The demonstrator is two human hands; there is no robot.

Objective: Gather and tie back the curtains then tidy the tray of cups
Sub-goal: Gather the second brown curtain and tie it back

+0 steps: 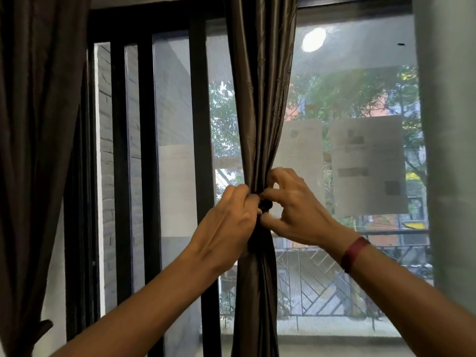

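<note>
Centre curtain (260,99) — a dark brown, slightly glossy panel with faint embroidered motifs — hangs before the mesh-screened window (360,99) and is gathered into a narrow waist at the level of both hands. The left hand (229,225) is clenched around the bunched fabric from the left side, its fingers wrapped out of sight behind the folds. The right hand (293,204), just right of it, pinches a dark tie-back (265,206) between thumb and forefinger, the other fingers curled and lifted clear. Only a small knot-like lump of the tie-back shows between the two grips; whether it is a band or a strip of fabric cannot be told. A dark red wristband (354,253) circles the right wrist. Well left of the grips a second brown curtain (38,150) is cut off by the picture edge — its lower part is also out of view.
</note>
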